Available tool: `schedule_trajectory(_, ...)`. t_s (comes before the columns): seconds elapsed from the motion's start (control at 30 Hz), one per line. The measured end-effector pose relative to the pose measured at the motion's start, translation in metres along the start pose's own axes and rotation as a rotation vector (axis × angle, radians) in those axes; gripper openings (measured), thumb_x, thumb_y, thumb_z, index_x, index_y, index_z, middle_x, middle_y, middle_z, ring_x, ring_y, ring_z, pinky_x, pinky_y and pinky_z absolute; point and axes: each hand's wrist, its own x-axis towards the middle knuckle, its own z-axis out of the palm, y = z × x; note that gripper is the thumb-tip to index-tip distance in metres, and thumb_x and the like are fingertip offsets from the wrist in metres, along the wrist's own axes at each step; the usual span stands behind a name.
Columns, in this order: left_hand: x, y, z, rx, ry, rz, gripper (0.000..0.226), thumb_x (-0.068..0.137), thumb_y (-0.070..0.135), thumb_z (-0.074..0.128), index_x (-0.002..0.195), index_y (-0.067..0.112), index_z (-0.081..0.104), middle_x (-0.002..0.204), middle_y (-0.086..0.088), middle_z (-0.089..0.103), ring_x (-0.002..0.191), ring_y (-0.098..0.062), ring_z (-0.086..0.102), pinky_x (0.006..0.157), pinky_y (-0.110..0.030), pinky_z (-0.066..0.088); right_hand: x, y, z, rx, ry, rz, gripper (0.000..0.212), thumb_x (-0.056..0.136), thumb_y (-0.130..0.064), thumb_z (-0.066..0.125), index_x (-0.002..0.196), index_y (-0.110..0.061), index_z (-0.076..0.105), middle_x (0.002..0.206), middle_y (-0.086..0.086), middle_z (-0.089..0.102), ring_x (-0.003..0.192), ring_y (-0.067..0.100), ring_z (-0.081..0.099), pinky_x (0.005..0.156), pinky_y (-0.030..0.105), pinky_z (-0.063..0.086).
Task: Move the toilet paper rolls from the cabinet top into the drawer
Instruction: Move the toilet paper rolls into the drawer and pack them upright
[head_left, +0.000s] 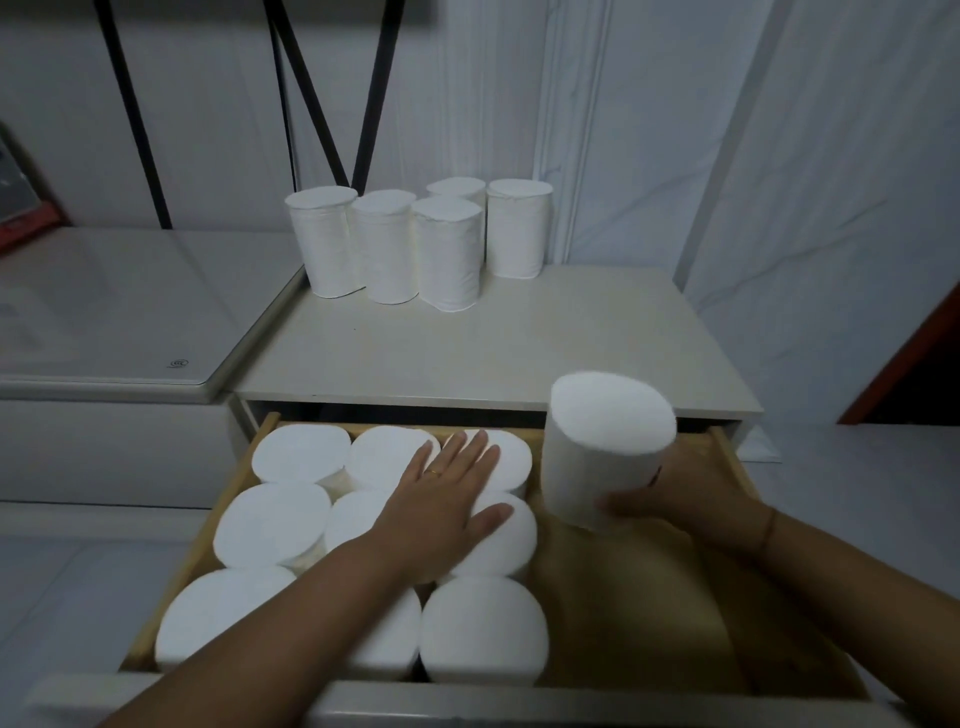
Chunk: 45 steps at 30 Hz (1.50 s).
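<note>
The wooden drawer (724, 447) is pulled out below the cream cabinet top (519, 353). Several white toilet paper rolls (272, 525) stand upright in rows in its left part. My left hand (441, 493) lies flat, fingers spread, on the tops of the rolls in the middle. My right hand (680, 493) grips one white roll (602, 447) from behind, held upright and slightly tilted over the bare right part of the drawer. Several more rolls (449, 254) stand upright at the back of the cabinet top.
A lower glass-topped unit (119, 312) adjoins the cabinet on the left, with a red-edged object (26, 208) at its far left. Black metal legs (311, 93) rise against the white wall behind. The drawer's right third (649, 613) shows bare wood.
</note>
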Motion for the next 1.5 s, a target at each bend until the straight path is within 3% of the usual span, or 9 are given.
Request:
schedule_trajectory(0.23,-0.001,0.0,0.002,0.013,0.02,0.002,0.066,0.095,0.058,0.013,0.152,0.027,-0.002,0.16,0.006,-0.012,0.145,-0.012,-0.016,0.117,-0.034,-0.012,-0.006,0.033,0.02,-0.003,-0.208,0.049,0.087,0.068,-0.006,0.081,0.132,-0.023,0.025,0.126,-0.008,0.039,0.12,0.008,0.038,0.095,0.01,0.032)
schedule_trajectory(0.37,0.0,-0.002,0.005,0.012,0.032,0.004,0.07,0.091,0.061,0.006,0.151,0.027,-0.002,0.159,0.007,-0.011,0.145,-0.011,-0.016,0.117,-0.034,-0.012,-0.003,0.054,0.029,0.047,-0.244,0.1,0.089,0.066,-0.005,0.082,0.134,-0.024,0.027,0.129,-0.007,0.041,0.125,0.013,0.038,0.103,0.026,0.034)
schedule_trajectory(0.5,0.001,-0.002,0.006,-0.002,0.043,0.008,0.077,0.085,0.064,-0.001,0.152,0.027,-0.001,0.159,0.008,-0.01,0.145,-0.011,-0.016,0.116,-0.034,-0.013,-0.005,0.067,0.029,0.079,-0.23,0.137,0.088,0.064,-0.004,0.082,0.128,-0.033,0.027,0.121,-0.018,0.042,0.122,0.01,0.04,0.1,0.025,0.035)
schedule_trajectory(0.7,0.0,-0.002,0.005,0.001,0.033,0.004,0.071,0.09,0.062,0.005,0.151,0.027,-0.002,0.159,0.008,-0.011,0.145,-0.01,-0.016,0.117,-0.035,-0.011,-0.009,0.066,0.023,0.16,-0.264,0.196,0.088,0.069,0.0,0.078,0.135,-0.027,0.026,0.127,-0.003,0.045,0.127,0.021,0.041,0.098,0.03,0.043)
schedule_trajectory(0.87,0.001,-0.001,0.002,-0.025,0.008,0.002,0.068,0.093,0.059,0.013,0.152,0.027,0.0,0.16,0.007,-0.01,0.146,-0.011,-0.015,0.116,-0.034,-0.012,-0.018,0.053,0.007,0.615,-0.381,0.608,0.076,0.067,-0.024,0.079,0.127,-0.039,0.035,0.126,0.013,0.047,0.096,0.029,0.055,0.073,0.037,0.054)
schedule_trajectory(0.97,0.005,0.002,0.001,-0.042,-0.016,0.022,0.068,0.094,0.059,0.015,0.152,0.027,0.001,0.16,0.007,-0.009,0.146,-0.012,-0.014,0.116,-0.035,-0.012,-0.021,0.048,0.008,0.809,-0.339,0.773,0.067,0.066,-0.033,0.077,0.122,-0.028,0.041,0.128,0.018,0.043,0.109,0.04,0.055,0.079,0.044,0.057)
schedule_trajectory(1.13,0.017,0.015,0.002,-0.046,-0.04,0.088,0.066,0.095,0.058,0.018,0.152,0.028,0.001,0.16,0.007,-0.007,0.146,-0.012,-0.014,0.118,-0.039,-0.009,-0.016,0.04,0.019,1.038,-0.187,0.763,0.061,0.067,-0.021,0.073,0.122,-0.016,0.047,0.129,0.02,0.044,0.115,0.042,0.05,0.083,0.048,0.056)
schedule_trajectory(1.23,0.023,0.018,0.004,-0.044,-0.034,0.086,0.067,0.095,0.059,0.019,0.152,0.027,0.002,0.16,0.006,-0.005,0.146,-0.013,-0.012,0.119,-0.04,-0.007,-0.01,0.035,0.025,1.068,-0.114,0.752,0.066,0.07,-0.018,0.072,0.129,-0.014,0.043,0.132,0.019,0.043,0.12,0.042,0.044,0.091,0.051,0.05)
schedule_trajectory(1.5,0.021,0.018,0.007,-0.027,-0.01,0.085,0.07,0.091,0.062,0.011,0.152,0.028,0.001,0.16,0.007,-0.005,0.146,-0.012,-0.013,0.119,-0.04,-0.007,0.006,0.024,0.039,1.036,-0.059,0.726,0.045,0.085,-0.02,0.063,0.126,-0.018,0.044,0.124,0.013,0.047,0.119,0.038,0.044,0.094,0.05,0.047)
